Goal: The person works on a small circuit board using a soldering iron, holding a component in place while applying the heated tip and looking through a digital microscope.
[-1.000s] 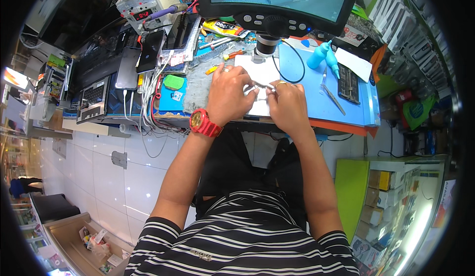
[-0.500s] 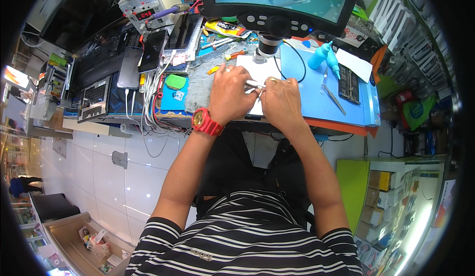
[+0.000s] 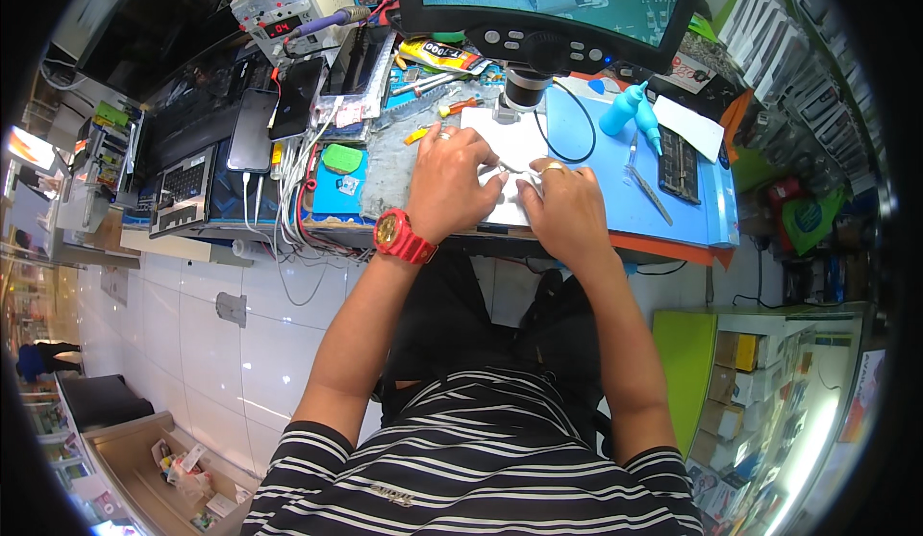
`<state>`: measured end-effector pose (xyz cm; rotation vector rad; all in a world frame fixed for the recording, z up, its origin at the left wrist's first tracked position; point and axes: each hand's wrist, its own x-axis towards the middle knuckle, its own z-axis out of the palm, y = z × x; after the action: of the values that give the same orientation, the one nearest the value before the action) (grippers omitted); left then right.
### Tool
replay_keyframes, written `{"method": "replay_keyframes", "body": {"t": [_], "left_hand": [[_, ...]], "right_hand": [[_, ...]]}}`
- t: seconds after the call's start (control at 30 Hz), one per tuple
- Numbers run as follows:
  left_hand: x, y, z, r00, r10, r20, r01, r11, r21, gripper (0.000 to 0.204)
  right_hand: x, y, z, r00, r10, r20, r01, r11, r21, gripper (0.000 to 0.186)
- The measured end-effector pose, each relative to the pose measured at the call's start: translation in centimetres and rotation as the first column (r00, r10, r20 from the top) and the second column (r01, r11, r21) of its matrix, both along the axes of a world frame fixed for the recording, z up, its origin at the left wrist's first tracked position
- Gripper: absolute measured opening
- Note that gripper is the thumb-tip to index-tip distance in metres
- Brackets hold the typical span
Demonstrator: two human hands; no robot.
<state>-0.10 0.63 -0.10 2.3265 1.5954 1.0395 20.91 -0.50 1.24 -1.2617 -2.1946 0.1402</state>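
My left hand (image 3: 450, 178), with a red watch (image 3: 396, 235) on the wrist and a ring on a finger, is closed in a pinch at the bench's near edge. Facing it, my right hand (image 3: 565, 201) is closed too, a gold-coloured ring on one finger. Between the fingertips runs a thin small whitish piece (image 3: 517, 172), gripped at both ends; the fingers cover much of it, and its kind cannot be made out. Beneath lies a white sheet (image 3: 510, 135), under a microscope's lens tube (image 3: 524, 87).
A monitor (image 3: 538, 31) shows a magnified circuit board. Right of my hands, a blue mat (image 3: 625, 211) bears tweezers (image 3: 652, 196), blue squeeze bottles (image 3: 623, 110) and a dark board (image 3: 679, 166). To the left are phones (image 3: 252, 132), bundled cables (image 3: 293, 182) and a green sponge (image 3: 341, 158).
My right hand has shifted right and slightly nearer, away from the left. The whitish piece, earlier a thicker white end by my left fingers, now shows as a thin strip. My left hand barely moved.
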Motion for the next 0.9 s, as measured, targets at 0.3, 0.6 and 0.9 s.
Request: {"method": "replay_keyframes", "body": {"t": [0.3, 0.6, 0.9], "left_hand": [[-0.2, -0.1, 0.6, 0.998, -0.013, -0.054, 0.013, 1.0, 0.0, 0.021], [-0.2, -0.1, 0.3, 1.0, -0.003, -0.028, 0.002, 0.999, -0.037, 0.023], [0.0, -0.4, -0.2, 0.999, 0.032, -0.032, -0.032, 0.999, 0.006, 0.018]], "right_hand": [[6.0, 1.3, -0.6, 0.961, -0.226, 0.158, 0.206, 0.97, 0.133, 0.02], [13.1, 0.1, -0.3, 0.855, -0.473, 0.212, 0.464, 0.881, 0.092, 0.021], [6.6, -2.5, 1.3, 0.94, -0.248, -0.235, 0.216, 0.964, -0.153, 0.024]]}}
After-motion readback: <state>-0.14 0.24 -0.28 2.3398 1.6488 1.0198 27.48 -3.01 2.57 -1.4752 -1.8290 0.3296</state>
